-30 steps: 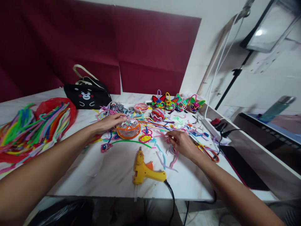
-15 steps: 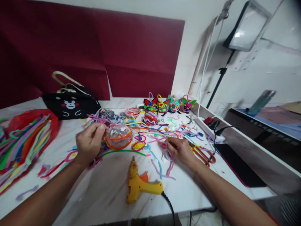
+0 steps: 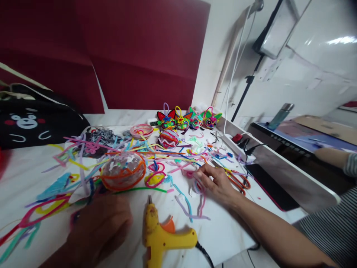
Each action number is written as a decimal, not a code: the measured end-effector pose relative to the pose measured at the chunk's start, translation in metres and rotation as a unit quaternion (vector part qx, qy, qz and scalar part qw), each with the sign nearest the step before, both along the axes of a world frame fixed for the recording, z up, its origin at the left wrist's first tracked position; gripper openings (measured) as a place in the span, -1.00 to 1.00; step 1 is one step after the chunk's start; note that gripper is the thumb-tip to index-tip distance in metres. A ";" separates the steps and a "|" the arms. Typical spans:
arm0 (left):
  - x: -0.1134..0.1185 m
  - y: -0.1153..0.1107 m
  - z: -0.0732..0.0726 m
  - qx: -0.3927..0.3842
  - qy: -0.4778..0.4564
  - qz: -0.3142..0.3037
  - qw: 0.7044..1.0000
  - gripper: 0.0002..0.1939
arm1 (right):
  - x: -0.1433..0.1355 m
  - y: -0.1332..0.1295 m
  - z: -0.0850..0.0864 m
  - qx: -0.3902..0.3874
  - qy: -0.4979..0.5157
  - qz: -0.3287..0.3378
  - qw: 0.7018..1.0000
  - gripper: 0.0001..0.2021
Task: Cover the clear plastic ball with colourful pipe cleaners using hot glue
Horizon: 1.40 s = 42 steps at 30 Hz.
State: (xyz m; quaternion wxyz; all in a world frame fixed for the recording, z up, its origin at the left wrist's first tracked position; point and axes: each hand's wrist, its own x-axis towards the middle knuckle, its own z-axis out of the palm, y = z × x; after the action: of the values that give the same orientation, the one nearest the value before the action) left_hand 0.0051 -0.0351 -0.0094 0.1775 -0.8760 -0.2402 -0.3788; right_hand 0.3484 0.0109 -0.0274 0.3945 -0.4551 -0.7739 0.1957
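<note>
Low at the left, my left hand [image 3: 102, 223] is smeared by motion and its fingers are hard to read. It is nearest to a clear plastic dome [image 3: 122, 172] edged with orange pipe cleaner and a yellow hot glue gun [image 3: 158, 234]. My right hand [image 3: 216, 182] rests on the table with fingers curled into a pinch. At its fingertips are a pink strip [image 3: 189, 173] and a whitish coil [image 3: 197, 186]; what the pinch holds is hidden. Scissors with orange handles [image 3: 237, 179] lie just beyond that hand.
Several pipe-cleaner animal heads [image 3: 169, 122] stand along the wall, behind a striped ball [image 3: 168, 138] and a pink ring-shaped piece [image 3: 141, 131]. Loose pipe cleaners [image 3: 92, 145] litter the table. A black bag [image 3: 39, 121], a power strip [image 3: 237, 145] and a dark phone-like slab [image 3: 272, 186] flank it. A co-worker's arm [image 3: 331, 160] shows right.
My left hand has dropped from beside the dome toward the table's near left. My right hand stays at nearly the same spot. The view has turned right, bringing a co-worker's arm in.
</note>
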 end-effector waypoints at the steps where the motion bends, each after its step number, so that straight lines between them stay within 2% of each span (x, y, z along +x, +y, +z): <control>1: 0.003 -0.003 -0.001 -0.001 0.020 -0.021 1.000 -0.84 | 0.001 0.001 -0.001 -0.002 0.004 -0.003 1.000 -0.65; 2: 0.006 -0.005 -0.003 -0.006 0.033 -0.047 0.998 -0.83 | 0.001 0.002 -0.002 -0.004 0.007 -0.009 1.000 -0.61; 7: 0.010 -0.007 -0.009 -0.022 -0.039 -0.056 0.997 -0.70 | 0.003 0.005 -0.007 -0.003 0.012 -0.041 0.999 -0.52; 12: 0.000 -0.005 -0.009 -0.086 -0.011 -0.052 0.995 -0.51 | 0.008 0.008 -0.007 0.015 0.008 -0.082 0.996 -0.63; 16: -0.001 -0.007 -0.019 -0.091 0.009 -0.015 0.996 -0.38 | 0.012 0.016 -0.011 0.025 -0.001 -0.099 0.995 -0.73; 19: 0.004 -0.005 -0.024 -0.100 -0.015 -0.024 0.995 -0.32 | 0.012 0.022 -0.012 0.032 -0.018 -0.099 0.994 -0.81; 22: 0.008 -0.001 -0.024 -0.102 -0.011 -0.042 0.994 -0.38 | 0.013 0.027 -0.001 0.035 -0.056 -0.086 0.994 -0.86; 25: 0.009 0.003 -0.023 -0.103 -0.004 -0.047 0.994 -0.53 | 0.012 0.036 0.021 0.015 -0.117 -0.063 0.991 -0.86; 29: 0.010 0.007 -0.026 -0.095 -0.010 -0.042 0.995 -0.65 | 0.001 0.065 0.043 -0.038 -0.209 -0.048 0.976 -0.85; 33: 0.010 0.010 -0.033 -0.101 -0.017 -0.030 0.994 -0.68 | -0.023 0.098 0.038 -0.114 -0.291 -0.049 0.949 -0.89; 36: 0.010 0.014 -0.034 -0.088 -0.022 -0.031 0.995 -0.71 | -0.037 0.112 0.029 -0.159 -0.321 -0.046 0.933 -0.73; 42: 0.010 0.017 -0.031 -0.064 -0.009 -0.051 0.997 -0.80 | -0.031 0.119 0.030 -0.182 -0.299 -0.050 0.935 -0.68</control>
State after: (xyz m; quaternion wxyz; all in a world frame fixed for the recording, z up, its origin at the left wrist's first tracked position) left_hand 0.0151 -0.0183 -0.0400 0.0991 -0.8932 -0.2208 -0.3790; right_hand 0.3175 0.1298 0.0028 0.0649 -0.5949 -0.7834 0.1682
